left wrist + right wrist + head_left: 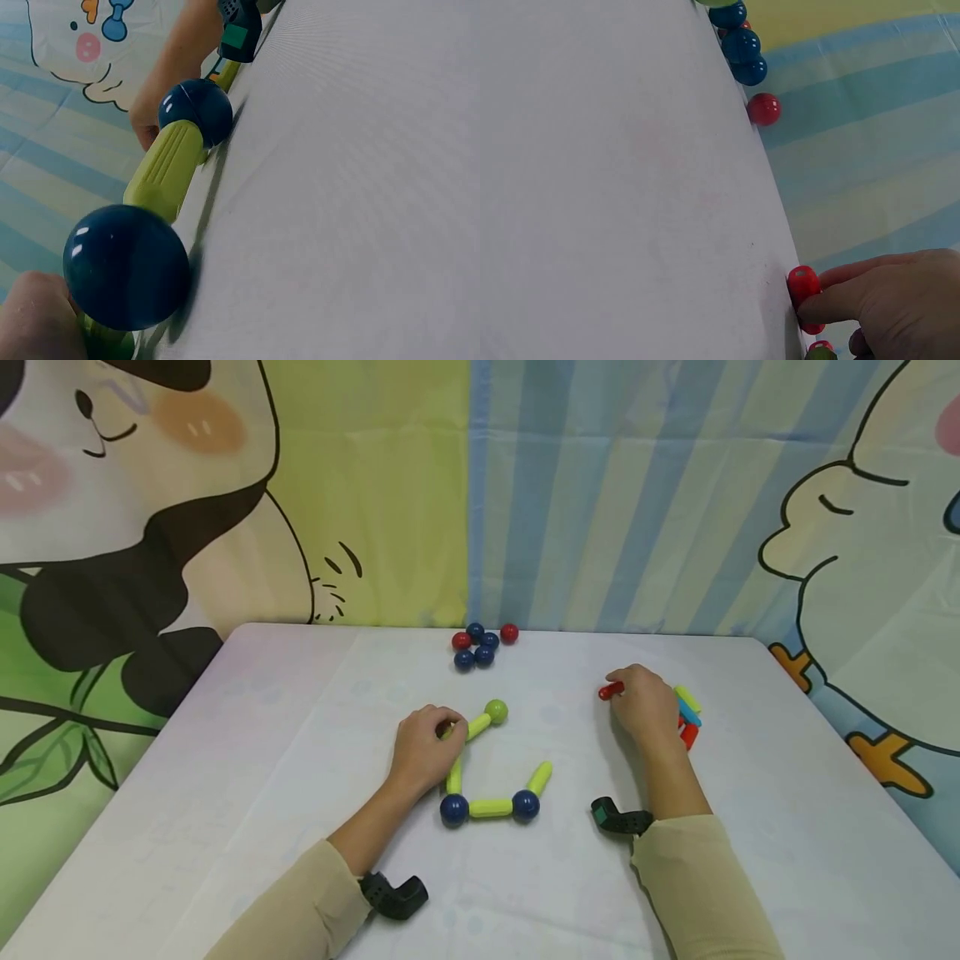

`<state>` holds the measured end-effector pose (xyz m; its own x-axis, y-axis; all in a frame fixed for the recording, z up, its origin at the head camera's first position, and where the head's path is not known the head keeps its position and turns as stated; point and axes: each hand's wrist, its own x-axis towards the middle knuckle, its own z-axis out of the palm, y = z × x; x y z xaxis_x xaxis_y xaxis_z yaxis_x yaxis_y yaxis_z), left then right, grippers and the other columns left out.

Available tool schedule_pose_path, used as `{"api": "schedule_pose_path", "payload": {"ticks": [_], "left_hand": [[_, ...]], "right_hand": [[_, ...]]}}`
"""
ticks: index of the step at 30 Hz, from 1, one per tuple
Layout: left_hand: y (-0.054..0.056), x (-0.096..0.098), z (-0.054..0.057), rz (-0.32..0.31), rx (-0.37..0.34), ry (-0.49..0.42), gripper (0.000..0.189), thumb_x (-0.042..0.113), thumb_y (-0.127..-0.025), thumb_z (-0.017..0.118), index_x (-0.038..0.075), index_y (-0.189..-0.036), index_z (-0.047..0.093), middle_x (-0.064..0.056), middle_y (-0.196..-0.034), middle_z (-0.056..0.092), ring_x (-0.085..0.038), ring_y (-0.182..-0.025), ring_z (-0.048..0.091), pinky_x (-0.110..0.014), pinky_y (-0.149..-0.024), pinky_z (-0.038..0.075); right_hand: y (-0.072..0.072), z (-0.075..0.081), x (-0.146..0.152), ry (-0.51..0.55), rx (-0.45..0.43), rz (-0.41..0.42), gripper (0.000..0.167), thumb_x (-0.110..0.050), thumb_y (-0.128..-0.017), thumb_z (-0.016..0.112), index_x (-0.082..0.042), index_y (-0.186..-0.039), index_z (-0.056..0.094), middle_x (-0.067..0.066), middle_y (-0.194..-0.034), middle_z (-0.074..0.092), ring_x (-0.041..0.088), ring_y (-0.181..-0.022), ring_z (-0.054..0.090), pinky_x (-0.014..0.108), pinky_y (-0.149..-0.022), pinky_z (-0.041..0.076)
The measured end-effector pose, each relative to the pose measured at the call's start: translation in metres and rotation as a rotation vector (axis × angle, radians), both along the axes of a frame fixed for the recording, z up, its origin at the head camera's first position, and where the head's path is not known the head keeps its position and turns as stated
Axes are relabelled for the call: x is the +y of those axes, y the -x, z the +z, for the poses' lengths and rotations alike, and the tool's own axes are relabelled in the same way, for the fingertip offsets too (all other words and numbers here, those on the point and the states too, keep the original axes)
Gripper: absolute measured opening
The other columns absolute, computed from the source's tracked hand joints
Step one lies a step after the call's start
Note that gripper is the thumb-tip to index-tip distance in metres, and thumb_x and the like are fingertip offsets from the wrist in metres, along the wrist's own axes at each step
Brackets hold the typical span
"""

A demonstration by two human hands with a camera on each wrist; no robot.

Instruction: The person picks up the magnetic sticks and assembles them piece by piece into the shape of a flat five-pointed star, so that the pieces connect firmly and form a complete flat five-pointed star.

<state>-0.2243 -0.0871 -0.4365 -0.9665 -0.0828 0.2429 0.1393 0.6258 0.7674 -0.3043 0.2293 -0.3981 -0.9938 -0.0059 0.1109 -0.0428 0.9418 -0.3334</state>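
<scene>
A partly built figure of yellow-green rods (491, 808) and balls lies on the table. Two blue balls (526, 806) sit at its near corners, and a green ball (496, 711) caps the far rod. My left hand (427, 747) grips the figure at its far-left corner, where two rods meet; the fingers hide the joint. Over on the right, my right hand (647, 702) pinches a red rod (804, 289) between thumb and fingers. Beside that hand lie loose rods: a yellow-green rod (687, 698), a blue rod (688, 713) and red ones, partly hidden behind it.
Several blue balls (484, 656) and two red balls (509, 633) cluster at the table's back edge. A patterned cloth (600, 510) hangs behind the white table (300, 735). Each wrist wears a black camera (395, 896).
</scene>
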Motion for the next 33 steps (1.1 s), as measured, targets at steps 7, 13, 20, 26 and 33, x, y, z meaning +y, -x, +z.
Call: {"api": "schedule_pose_path", "payload": {"ticks": [7,13,20,26,33], "left_hand": [[-0.001,0.0,0.001,0.017,0.002,-0.008,0.02,0.027,-0.09,0.063,0.016,-0.089,0.08,0.003,-0.064,0.055,-0.018,-0.067,0.051,-0.031,-0.065,0.039],[-0.002,0.0,0.001,0.028,-0.021,-0.039,0.021,0.028,-0.09,0.062,0.016,-0.09,0.079,0.002,-0.06,0.051,-0.017,-0.061,0.049,-0.03,-0.06,0.037],[0.001,-0.002,-0.001,-0.148,0.048,-0.035,0.037,0.013,-0.086,0.066,0.015,-0.121,0.075,-0.003,-0.11,0.074,-0.021,-0.105,0.068,-0.041,-0.098,0.052],[0.0,-0.005,0.0,-0.326,0.034,0.088,0.057,0.018,-0.085,0.068,0.016,-0.142,0.063,-0.005,-0.143,0.064,-0.026,-0.139,0.055,-0.055,-0.122,0.029],[-0.001,-0.004,-0.001,-0.326,0.025,0.095,0.059,0.012,-0.084,0.068,0.014,-0.142,0.063,-0.003,-0.139,0.068,-0.025,-0.136,0.057,-0.054,-0.124,0.027]], "right_hand": [[0.001,-0.003,-0.002,-0.038,0.002,0.036,0.032,-0.013,-0.093,0.073,-0.007,-0.124,0.073,0.022,-0.124,0.064,0.044,-0.114,0.056,0.058,-0.091,0.054],[0.0,-0.004,-0.007,-0.035,0.035,0.058,0.03,-0.014,-0.093,0.075,-0.009,-0.123,0.073,0.021,-0.119,0.069,0.041,-0.111,0.052,0.054,-0.089,0.051],[0.002,0.002,-0.016,0.076,-0.014,0.104,0.033,-0.018,-0.095,0.074,-0.011,-0.127,0.071,0.018,-0.123,0.066,0.036,-0.115,0.051,0.05,-0.093,0.055],[0.0,0.01,-0.021,0.177,-0.081,0.152,0.032,-0.016,-0.098,0.07,-0.01,-0.129,0.068,0.016,-0.125,0.064,0.035,-0.115,0.056,0.05,-0.099,0.054],[-0.002,0.011,-0.029,0.279,-0.151,0.205,0.032,-0.017,-0.098,0.07,-0.012,-0.129,0.068,0.013,-0.125,0.066,0.033,-0.115,0.059,0.046,-0.097,0.056]]}}
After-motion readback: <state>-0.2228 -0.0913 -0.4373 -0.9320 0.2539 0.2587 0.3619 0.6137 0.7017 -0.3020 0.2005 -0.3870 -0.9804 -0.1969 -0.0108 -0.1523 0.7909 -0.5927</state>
